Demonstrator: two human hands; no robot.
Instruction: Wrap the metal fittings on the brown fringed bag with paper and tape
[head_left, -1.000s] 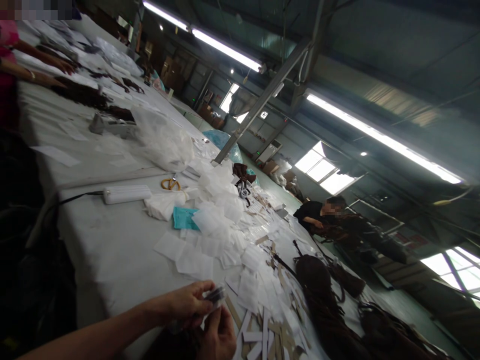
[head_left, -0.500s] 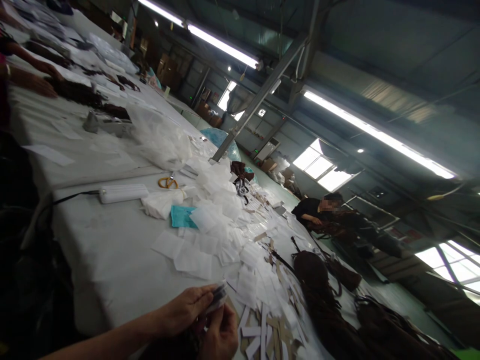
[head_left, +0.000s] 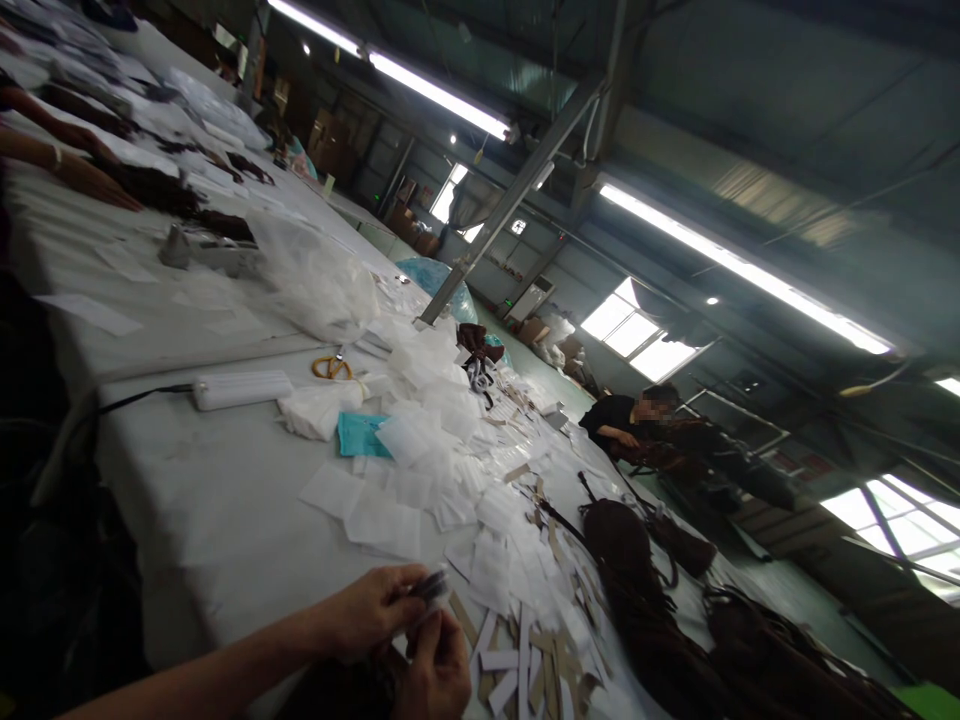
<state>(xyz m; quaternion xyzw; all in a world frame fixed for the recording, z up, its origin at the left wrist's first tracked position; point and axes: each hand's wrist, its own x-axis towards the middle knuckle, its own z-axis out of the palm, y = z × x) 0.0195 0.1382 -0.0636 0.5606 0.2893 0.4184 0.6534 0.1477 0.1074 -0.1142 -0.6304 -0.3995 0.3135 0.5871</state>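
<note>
Near the bottom middle, my left hand [head_left: 371, 612] and my right hand [head_left: 433, 668] are close together. Both are closed on a small dark piece in thin white wrapping [head_left: 430, 588]; its exact kind is hard to make out. My left thumb and fingers pinch it from the left, while the right fingertips press its lower side. Dark brown material [head_left: 341, 690] hangs below the hands, partly hidden by my forearm. Just right of them lie loose white and tan strips [head_left: 525, 660]. Thin white wrapping sheets [head_left: 386, 515] spread over the table beyond.
On the white table [head_left: 202, 500] are a white corded device [head_left: 241, 390], yellow-handled scissors [head_left: 332, 367], a teal packet [head_left: 361, 434] and crumpled clear plastic [head_left: 315, 290]. Dark brown bags [head_left: 622, 550] lie at right. A co-worker's hands [head_left: 90, 180] work at far left; another person [head_left: 619, 420] is across the table.
My hands stay together on the wrapped piece, with the left thumb and fingers slightly shifted over it. The co-worker's hand at far left has moved a little right. The view has shifted slightly.
</note>
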